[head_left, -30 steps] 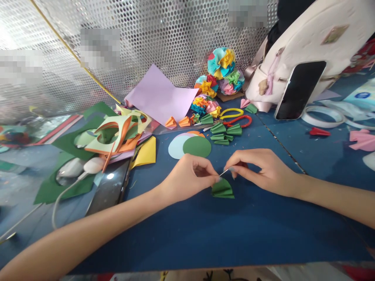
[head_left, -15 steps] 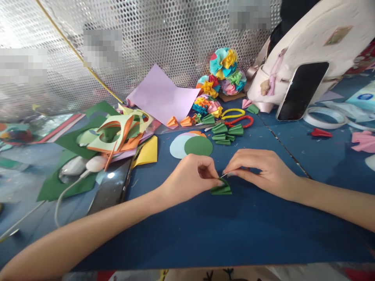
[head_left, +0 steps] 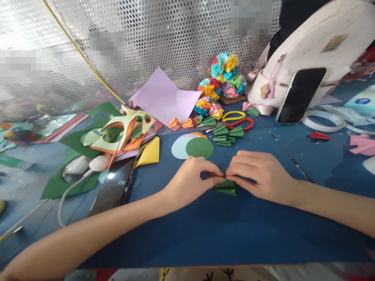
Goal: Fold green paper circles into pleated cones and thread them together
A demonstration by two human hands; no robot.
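Observation:
A small pleated piece of green paper [head_left: 226, 188] hangs below my fingertips, just above the blue table. My left hand [head_left: 193, 177] pinches its gathered top edge from the left. From the right, the thumb and fingers of my right hand [head_left: 259, 175] close on the same gathered edge, fingertips touching or nearly touching the left ones. Whatever else lies between the fingertips is hidden. Beyond my hands lie overlapping paper circles, with a green circle [head_left: 199, 148] on top and a pale blue circle [head_left: 178, 147] beside it. Several folded green pieces [head_left: 222, 130] rest farther back.
Red-handled scissors [head_left: 245, 124] and colourful paper balls [head_left: 225, 67] are behind the folded pieces. Cut paper scraps [head_left: 117, 134] and a dark phone [head_left: 113, 187] lie left. At right, another phone [head_left: 301, 95] leans on a white backpack [head_left: 316, 50], near a tape roll [head_left: 324, 121].
My right hand has closed in on the green piece, and the thin pale strand between the hands is now hidden. The view has shifted slightly.

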